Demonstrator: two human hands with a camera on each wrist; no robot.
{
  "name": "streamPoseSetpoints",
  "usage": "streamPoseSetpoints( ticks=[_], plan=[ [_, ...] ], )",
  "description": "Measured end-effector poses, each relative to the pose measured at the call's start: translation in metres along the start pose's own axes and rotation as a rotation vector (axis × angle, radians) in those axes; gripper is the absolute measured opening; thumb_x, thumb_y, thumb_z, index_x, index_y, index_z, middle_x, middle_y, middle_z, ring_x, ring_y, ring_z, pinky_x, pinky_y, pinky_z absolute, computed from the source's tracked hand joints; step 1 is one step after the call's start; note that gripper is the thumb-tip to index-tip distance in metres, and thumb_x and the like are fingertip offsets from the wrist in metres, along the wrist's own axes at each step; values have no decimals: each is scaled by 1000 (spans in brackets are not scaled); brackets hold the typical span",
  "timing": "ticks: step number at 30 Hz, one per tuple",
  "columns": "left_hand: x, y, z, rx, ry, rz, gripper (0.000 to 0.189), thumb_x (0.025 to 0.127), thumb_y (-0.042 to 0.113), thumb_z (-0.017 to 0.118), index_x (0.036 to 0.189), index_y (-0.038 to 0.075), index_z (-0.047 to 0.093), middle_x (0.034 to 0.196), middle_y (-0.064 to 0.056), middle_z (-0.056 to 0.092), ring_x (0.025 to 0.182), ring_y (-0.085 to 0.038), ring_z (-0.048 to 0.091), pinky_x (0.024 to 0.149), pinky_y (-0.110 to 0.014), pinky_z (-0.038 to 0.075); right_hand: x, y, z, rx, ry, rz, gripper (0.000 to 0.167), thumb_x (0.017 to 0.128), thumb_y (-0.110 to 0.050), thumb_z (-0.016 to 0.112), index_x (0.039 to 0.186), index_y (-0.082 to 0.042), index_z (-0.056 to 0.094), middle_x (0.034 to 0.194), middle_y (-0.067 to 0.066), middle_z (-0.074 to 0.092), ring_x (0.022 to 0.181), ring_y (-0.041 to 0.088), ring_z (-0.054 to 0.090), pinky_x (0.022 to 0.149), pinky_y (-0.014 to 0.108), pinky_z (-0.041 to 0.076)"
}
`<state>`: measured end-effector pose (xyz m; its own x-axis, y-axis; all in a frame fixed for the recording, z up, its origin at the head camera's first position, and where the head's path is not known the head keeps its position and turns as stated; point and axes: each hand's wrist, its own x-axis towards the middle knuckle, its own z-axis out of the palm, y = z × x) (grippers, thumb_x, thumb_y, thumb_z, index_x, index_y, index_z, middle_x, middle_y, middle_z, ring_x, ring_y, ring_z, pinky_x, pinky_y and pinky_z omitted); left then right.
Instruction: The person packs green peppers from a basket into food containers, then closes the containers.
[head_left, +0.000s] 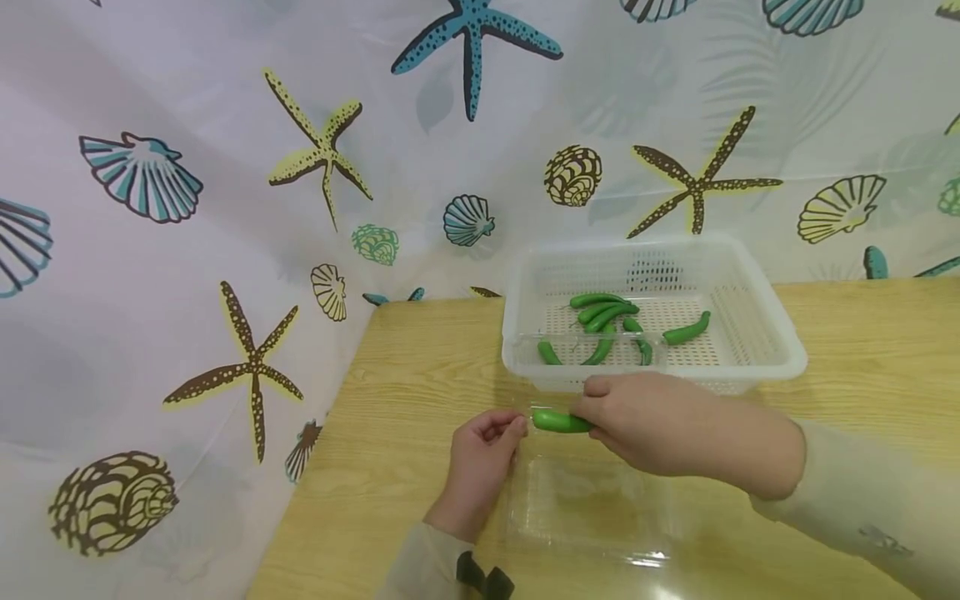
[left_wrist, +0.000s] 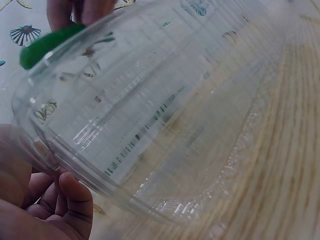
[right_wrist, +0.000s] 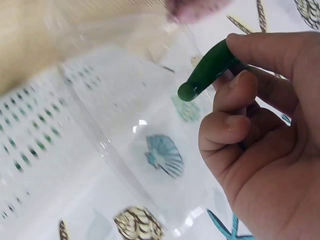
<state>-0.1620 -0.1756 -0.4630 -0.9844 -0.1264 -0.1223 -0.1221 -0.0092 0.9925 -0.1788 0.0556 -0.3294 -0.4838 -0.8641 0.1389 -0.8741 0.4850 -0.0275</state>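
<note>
Between the thumb and fingers of my right hand (head_left: 660, 421) is a green chili pepper (head_left: 558, 422), pinched near one end. The right wrist view shows the pepper (right_wrist: 207, 70) slightly curved, its free end pointing away from the palm. My left hand (head_left: 483, 458) pinches the edge of a clear plastic container (head_left: 592, 508), and the left wrist view shows the thumb and curled fingers at its rim. This container is see-through, with a raised clear panel on its far side. The pepper is held over it, close to the left fingertips.
Behind the container stands a white perforated basket (head_left: 780, 358) with several green chili peppers (head_left: 600, 312) lying inside. The wooden table (head_left: 405, 367) reaches back to a curtain (head_left: 420, 167) printed with shells and starfish, which also hangs along the left.
</note>
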Motion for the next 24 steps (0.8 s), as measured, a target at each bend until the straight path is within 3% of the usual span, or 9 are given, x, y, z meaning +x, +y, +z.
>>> streamPoseSetpoints(
  ticks=[4,12,18,24],
  plan=[
    [0,0,0,-9,-9,-5,18,98,15,73,107,-1,74,90,-5,72,65,-6,54,56,-16,48,2,-9,27,-12,-88,31,15,90,-16,80,100,-13,70,80,-8,52,63,5,48,54,25,50],
    [2,1,-1,-15,-17,-13,17,98,14,73,107,-1,74,89,-3,72,66,-7,55,56,-16,49,5,-19,63,-149,-213,82,19,88,-12,80,106,-12,73,82,-3,57,63,11,52,51,31,52],
    [3,1,0,-31,-19,-13,17,98,13,74,107,-1,74,89,-3,72,67,-7,55,57,-17,49,6,-21,78,-230,-179,79,11,89,-15,78,96,-13,71,78,-3,54,56,12,46,45,33,47],
    [2,1,-1,-27,-14,-18,18,97,14,74,107,-2,73,89,-4,72,66,-6,56,58,-16,50,9,-24,84,-218,-204,108,8,90,-14,77,94,-13,71,77,-3,53,56,12,45,44,34,48]
  ],
)
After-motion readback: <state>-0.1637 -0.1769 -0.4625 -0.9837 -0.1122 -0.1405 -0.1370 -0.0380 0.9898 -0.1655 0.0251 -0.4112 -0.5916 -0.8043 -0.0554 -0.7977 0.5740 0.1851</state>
